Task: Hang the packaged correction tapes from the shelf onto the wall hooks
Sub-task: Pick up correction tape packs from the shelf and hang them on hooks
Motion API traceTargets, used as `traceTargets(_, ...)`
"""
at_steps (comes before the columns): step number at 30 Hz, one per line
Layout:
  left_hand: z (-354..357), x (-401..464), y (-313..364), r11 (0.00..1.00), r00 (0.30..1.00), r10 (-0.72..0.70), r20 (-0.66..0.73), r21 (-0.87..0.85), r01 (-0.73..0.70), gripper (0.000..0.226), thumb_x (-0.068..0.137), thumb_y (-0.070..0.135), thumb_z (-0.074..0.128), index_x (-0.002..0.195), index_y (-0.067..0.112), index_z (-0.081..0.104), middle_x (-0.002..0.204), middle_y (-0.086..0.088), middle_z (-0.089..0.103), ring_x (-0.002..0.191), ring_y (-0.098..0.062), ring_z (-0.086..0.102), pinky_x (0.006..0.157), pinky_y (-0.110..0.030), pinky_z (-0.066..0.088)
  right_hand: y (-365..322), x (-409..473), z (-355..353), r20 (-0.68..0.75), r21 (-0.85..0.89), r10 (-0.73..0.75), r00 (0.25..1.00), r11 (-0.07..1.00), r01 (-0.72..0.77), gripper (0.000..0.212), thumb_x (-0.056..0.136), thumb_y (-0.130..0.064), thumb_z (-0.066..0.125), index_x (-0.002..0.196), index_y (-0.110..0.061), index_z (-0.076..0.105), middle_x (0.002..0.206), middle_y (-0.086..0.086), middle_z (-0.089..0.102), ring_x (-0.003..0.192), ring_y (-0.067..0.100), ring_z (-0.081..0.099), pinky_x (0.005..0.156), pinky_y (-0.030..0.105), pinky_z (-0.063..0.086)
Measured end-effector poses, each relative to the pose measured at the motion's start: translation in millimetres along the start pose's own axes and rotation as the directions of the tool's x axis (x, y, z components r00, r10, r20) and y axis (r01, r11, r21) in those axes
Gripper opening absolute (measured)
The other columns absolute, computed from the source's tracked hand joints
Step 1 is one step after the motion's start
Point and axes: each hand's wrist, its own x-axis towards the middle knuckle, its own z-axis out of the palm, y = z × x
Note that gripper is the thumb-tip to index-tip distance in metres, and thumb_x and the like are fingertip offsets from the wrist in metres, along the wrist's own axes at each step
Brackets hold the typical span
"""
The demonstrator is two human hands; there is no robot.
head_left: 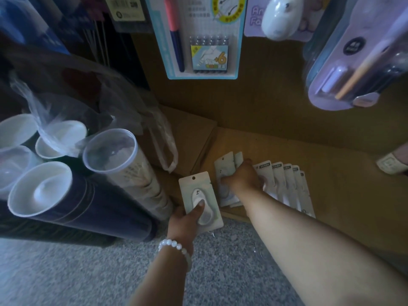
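White correction tape pack held in left hand, thumb clamped on its blister, at 6 o'clock. Right hand reaches onto cardboard shelf, fingers curled on a pack; fanned row of packs at its 3 o'clock.

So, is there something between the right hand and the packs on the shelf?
No. The right hand already rests on the packs on the shelf; nothing visible lies between them.
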Motion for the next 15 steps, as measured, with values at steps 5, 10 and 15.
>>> traceTargets(5,1,-14,8,0.996,0.998,0.055,-0.026,0.074,-0.053,0.070,0.063,0.046,0.086,0.121,0.013,0.066,0.111,-0.006,0.073,0.104,-0.029,0.067,0.098,-0.052,0.052,-2,-14,-29,-0.108,0.218,0.021,0.994,0.976,0.003,0.064,0.068,-0.022,0.082,0.120,-0.011,0.047,0.115,0.007,0.062,0.109,0.029,0.060,0.081,0.028,0.047)
traceTargets(10,16,-34,24,0.993,0.996,0.090,-0.012,0.077,-0.089,0.071,0.065,0.042,0.087,0.125,0.012,0.064,0.121,-0.011,0.070,0.111,-0.035,0.063,0.101,-0.054,0.049,-6,-30,-57,0.005,0.411,0.062,0.998,0.910,-0.059,0.057,0.060,-0.019,0.087,0.109,-0.013,0.057,0.101,0.002,0.067,0.089,0.023,0.065,0.081,0.045,0.056)
traceTargets(15,37,-65,49,0.988,0.986,0.141,0.094,0.049,-0.146,0.014,0.091,0.023,0.068,0.105,0.019,0.069,0.099,-0.004,0.076,0.099,-0.030,0.069,0.095,-0.051,0.054,-9,-64,-81,0.259,0.540,0.029,0.966,0.824,-0.169,0.045,0.065,-0.006,0.081,0.105,-0.007,0.062,0.099,0.014,0.071,0.091,0.034,0.069,0.086,0.051,0.054)
